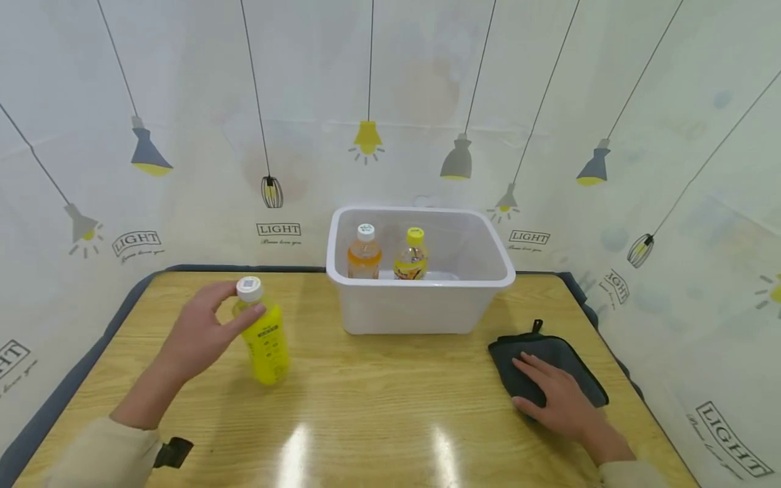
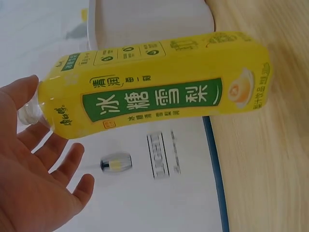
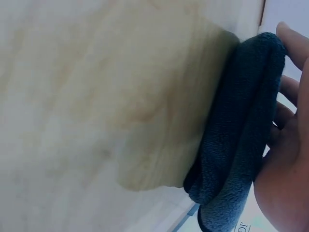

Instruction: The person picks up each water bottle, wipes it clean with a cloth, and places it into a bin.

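My left hand [image 1: 198, 329] pinches a bottle of yellow drink [image 1: 267, 349] just below its white cap, between thumb and fingers. The bottle leans slightly, and I cannot tell whether its base touches the table. In the left wrist view its yellow label [image 2: 159, 82] has a green band with white characters, and the other fingers stand loose beside the neck. On the right side, my right hand [image 1: 558, 400] rests with fairly straight fingers on a folded dark grey cloth [image 1: 570, 356]. The right wrist view has this thick, fuzzy cloth [image 3: 241, 121] lying under the palm and fingers.
A white plastic bin [image 1: 415, 308] stands at the table's back middle. Inside it are an orange drink bottle [image 1: 364, 256] with a white cap and a yellow-capped bottle [image 1: 411, 257]. A printed wall covering encloses the wooden table [image 1: 378, 400] behind and at both sides.
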The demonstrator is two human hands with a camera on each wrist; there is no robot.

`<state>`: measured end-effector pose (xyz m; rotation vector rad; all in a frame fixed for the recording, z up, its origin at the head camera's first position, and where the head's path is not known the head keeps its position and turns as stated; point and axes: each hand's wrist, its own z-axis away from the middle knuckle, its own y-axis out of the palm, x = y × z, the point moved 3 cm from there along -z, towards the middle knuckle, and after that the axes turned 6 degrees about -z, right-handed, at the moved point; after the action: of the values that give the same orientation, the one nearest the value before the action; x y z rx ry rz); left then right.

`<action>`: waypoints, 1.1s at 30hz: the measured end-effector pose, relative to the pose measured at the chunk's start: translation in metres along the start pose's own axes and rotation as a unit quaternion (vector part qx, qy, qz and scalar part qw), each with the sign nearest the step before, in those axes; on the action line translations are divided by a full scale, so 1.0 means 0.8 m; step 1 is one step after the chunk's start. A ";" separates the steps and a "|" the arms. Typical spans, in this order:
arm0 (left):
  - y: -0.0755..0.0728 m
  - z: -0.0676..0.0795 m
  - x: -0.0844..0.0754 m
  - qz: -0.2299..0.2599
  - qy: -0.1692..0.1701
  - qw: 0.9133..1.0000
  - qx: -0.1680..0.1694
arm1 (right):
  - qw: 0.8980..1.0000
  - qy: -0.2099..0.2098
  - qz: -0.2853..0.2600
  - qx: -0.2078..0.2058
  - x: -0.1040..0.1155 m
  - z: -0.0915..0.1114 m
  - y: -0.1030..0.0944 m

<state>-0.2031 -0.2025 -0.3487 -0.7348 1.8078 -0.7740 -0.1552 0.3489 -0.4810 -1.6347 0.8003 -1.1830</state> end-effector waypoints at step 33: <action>0.126 -0.037 -0.101 0.106 0.132 0.983 0.070 | 0.997 0.029 0.046 0.054 -0.005 0.013 0.005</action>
<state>-0.2183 -0.0732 -0.3740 -0.3508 2.0060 -0.8773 -0.1467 0.3543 -0.4874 -1.4667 0.8243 -1.1926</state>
